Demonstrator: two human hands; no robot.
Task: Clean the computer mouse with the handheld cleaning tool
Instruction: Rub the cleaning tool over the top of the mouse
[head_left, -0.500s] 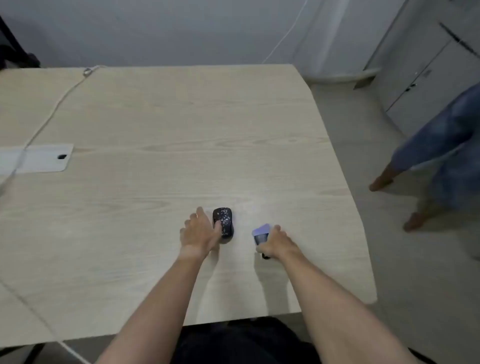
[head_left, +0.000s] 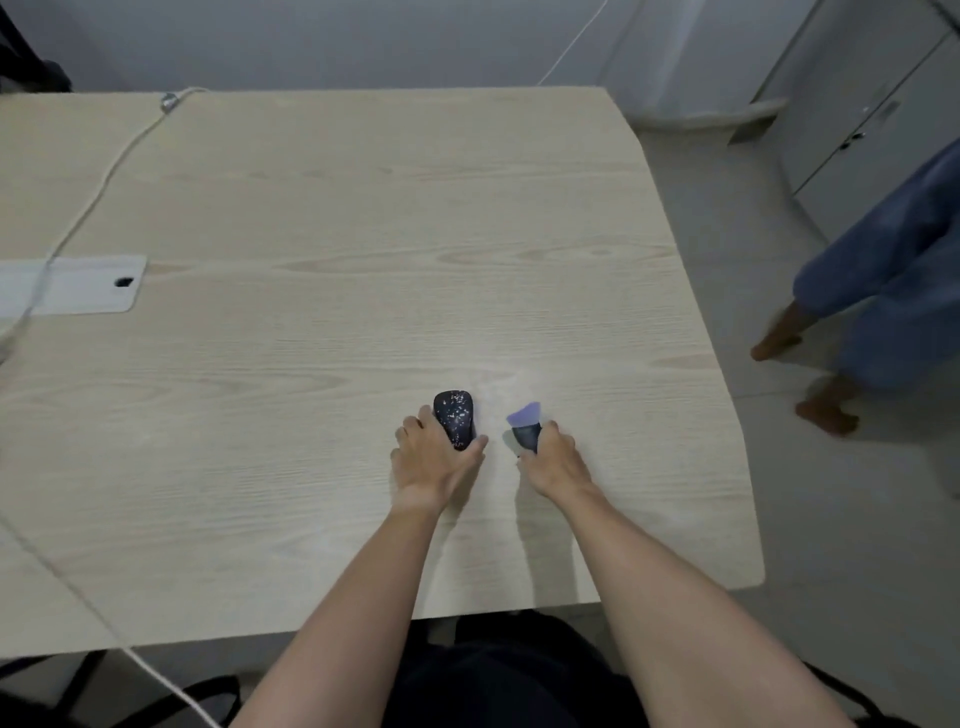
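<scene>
The computer mouse (head_left: 455, 420) sits on the pale wooden surface (head_left: 332, 364) toward its near right part, black and flecked all over with pale specks of debris. The left hand (head_left: 434, 457) has its grip closed around the mouse's near end, fingers on the left flank and thumb on the right. Just to the right, apart from the mouse, the right hand (head_left: 553, 457) has its grip wrapped tight round the dark handle of the cleaning tool (head_left: 524, 426), whose purple brush head points away from the person and hangs just off the wood, not yet on the mouse.

What might go wrong from here: the brush could flick the specks onto the surface rather than clear them, since nothing is there to catch them. If the left hand holds too loosely, a firm stroke could slide or twist the mouse. The holding fingers also cover part of the shell, so that part may be missed.

No container is visible. A white cable (head_left: 104, 182) trails far left, well apart, and a second person (head_left: 883, 270) stands on the floor to the right.
</scene>
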